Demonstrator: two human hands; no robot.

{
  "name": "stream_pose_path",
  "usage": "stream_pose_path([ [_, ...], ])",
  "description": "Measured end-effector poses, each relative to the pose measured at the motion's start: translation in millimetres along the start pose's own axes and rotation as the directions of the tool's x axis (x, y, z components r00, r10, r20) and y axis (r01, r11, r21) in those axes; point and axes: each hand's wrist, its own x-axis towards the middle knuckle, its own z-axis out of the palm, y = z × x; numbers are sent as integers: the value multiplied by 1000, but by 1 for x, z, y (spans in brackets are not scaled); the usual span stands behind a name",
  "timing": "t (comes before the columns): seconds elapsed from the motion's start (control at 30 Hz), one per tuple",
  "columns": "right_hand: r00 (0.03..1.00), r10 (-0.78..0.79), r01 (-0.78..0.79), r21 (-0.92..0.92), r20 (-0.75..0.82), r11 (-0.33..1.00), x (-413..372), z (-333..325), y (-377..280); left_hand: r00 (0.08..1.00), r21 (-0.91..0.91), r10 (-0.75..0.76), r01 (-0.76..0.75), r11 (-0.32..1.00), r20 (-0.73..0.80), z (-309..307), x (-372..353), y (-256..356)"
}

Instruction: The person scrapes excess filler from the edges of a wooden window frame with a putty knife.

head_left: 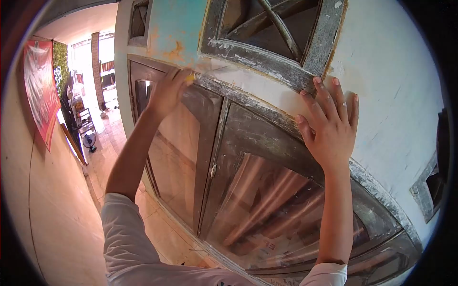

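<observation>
My left hand (pixel 169 91) is raised to the top rail of the worn wooden frame (pixel 238 95), its fingers closed round a small yellow item (pixel 190 78) that they mostly hide. The item is at the frame's upper edge, just below the wall patch with turquoise and rusty paint (pixel 174 35). My right hand (pixel 330 119) lies with fingers spread on the white wall, at the lower corner of the upper window frame (pixel 267 62). Nothing shows in it. Below both hands are the brown glazed door panels (pixel 267 138), with pinkish reflections in the glass.
A red banner (pixel 42 90) hangs on the left wall. Down the tiled passage (pixel 106 138) stand a black fan (pixel 89 141) and a chair-like rack (pixel 86 120). Another dark opening with a worn frame (pixel 422 190) is at the far right.
</observation>
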Motion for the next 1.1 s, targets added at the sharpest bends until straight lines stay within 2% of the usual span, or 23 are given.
stream_pose_path([
  [0.07, 1000, 0, 0, 4, -5, 1000, 0, 0, 1, 991, -112, -132, 129, 985, -16, 29, -38, -3],
  [0.13, 1000, -2, 2, 6, -15, 1000, 1, 0, 1, 912, -375, -366, 411, 831, 188, 37, -65, 28],
  [0.2, 1000, 2, -2, 2, -4, 1000, 0, 0, 0, 899, -602, -360, 434, 670, 247, 62, -90, 41],
  [0.23, 1000, -2, 2, 2, -4, 1000, 1, 0, 0, 899, -604, -363, 435, 668, 246, 66, -97, 50],
  [0.3, 1000, -2, 2, -2, -6, 1000, 0, 1, 0, 780, -738, -374, 612, 284, 503, 75, -105, 66],
  [0.4, 1000, -12, 12, -7, -1, 1000, -1, 1, 1, 789, -779, -308, 598, 190, 531, 75, -92, 85],
  [0.43, 1000, -16, 16, -7, 3, 1000, -1, 2, 0, 800, -788, -334, 579, 211, 498, 74, -84, 92],
  [0.57, 1000, -10, 10, -1, -1, 1000, -1, 1, 1, 774, -742, -339, 622, 251, 534, 65, -59, 108],
  [0.63, 1000, -8, 8, 0, -4, 1000, -1, 1, 1, 732, -706, -416, 662, 251, 539, 61, -56, 112],
  [0.73, 1000, -1, 1, 7, -8, 1000, -1, 1, 1, 729, -701, -413, 668, 252, 546, 66, -72, 122],
  [0.8, 1000, -9, 9, 5, -26, 1000, -1, 1, 1, 750, -705, -424, 644, 297, 507, 67, -66, 120],
  [0.87, 1000, -5, 5, 4, -16, 1000, -1, 1, 1, 717, -663, -540, 666, 343, 441, 59, -45, 108],
  [0.93, 1000, -3, 3, 8, -10, 1000, 0, 1, 0, 695, -626, -531, 699, 345, 484, 48, -36, 103],
  [1.0, 1000, 5, -5, 15, -21, 1000, 0, 1, 0, 732, -679, -529, 648, 345, 430, 51, -39, 110],
  [1.07, 1000, 4, -3, 20, -26, 1000, -1, 1, 0, 718, -642, -544, 671, 371, 435, 68, -65, 118],
  [1.1, 1000, 4, -3, 19, -31, 1000, -1, 1, 0, 733, -676, -491, 657, 333, 471, 71, -75, 123],
])
